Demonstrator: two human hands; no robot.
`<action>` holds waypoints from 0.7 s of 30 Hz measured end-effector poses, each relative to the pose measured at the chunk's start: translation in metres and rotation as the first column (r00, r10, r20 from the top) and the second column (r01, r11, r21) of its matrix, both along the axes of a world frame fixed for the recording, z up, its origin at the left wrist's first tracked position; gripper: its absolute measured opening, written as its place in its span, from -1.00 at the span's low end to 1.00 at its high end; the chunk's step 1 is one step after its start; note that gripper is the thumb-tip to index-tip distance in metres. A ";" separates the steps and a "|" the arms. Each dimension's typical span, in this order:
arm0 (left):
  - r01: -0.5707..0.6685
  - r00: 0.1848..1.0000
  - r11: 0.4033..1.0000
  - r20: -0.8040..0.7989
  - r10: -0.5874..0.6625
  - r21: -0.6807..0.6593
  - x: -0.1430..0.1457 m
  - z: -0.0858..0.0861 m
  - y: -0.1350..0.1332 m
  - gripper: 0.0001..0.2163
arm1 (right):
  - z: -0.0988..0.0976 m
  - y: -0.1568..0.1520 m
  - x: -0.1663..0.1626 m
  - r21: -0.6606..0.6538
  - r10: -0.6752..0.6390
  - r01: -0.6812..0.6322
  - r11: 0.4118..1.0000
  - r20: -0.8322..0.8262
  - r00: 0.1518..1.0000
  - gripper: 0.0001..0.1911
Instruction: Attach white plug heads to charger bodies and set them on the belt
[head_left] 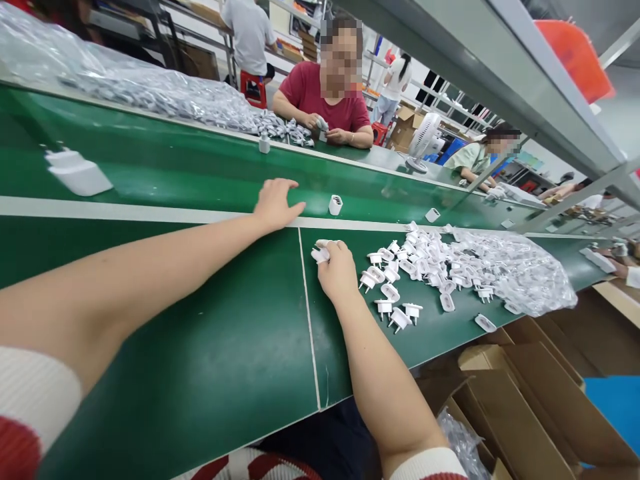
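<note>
Left hand [276, 203] out, right hand [339, 272] loaded.
Your left lay open on the worktop [200, 320] near a charger [335, 205]; your right grip was closed on a plug [320, 254], beside the pile [425, 257] for handy picking.

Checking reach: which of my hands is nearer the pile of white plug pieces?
Right. The right hand sits just left of the pile of white plug pieces, holding one white piece. The left hand lies farther left, flat on the white stripe.
</note>
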State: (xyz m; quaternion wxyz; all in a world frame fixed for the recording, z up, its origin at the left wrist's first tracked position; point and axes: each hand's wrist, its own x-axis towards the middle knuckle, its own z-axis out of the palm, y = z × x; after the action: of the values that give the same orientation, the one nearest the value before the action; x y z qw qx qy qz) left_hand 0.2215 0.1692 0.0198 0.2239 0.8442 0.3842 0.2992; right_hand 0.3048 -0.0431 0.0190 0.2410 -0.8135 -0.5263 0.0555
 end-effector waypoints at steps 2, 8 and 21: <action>0.015 1.000 0.994 0.004 -0.015 -0.108 0.038 -0.006 -0.002 -0.33 | 0.001 0.000 -0.002 0.054 0.018 -0.016 0.998 -0.036 0.999 -0.55; -0.043 0.998 0.970 0.037 0.053 -0.239 0.088 -0.020 -0.009 -0.38 | -0.002 0.001 0.000 0.038 -0.094 0.104 0.994 -0.198 0.976 -0.62; 0.036 0.990 0.984 0.139 -0.011 -0.176 -0.027 -0.020 -0.060 -0.64 | 0.005 0.005 0.005 0.339 0.179 0.387 0.858 -0.902 0.394 -0.71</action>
State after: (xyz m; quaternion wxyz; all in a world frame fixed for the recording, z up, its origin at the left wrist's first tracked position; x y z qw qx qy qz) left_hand 0.1942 0.1088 0.0000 0.3279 0.8027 0.3831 0.3185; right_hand 0.3099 -0.0379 0.0240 0.6932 -0.5875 -0.2470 0.3368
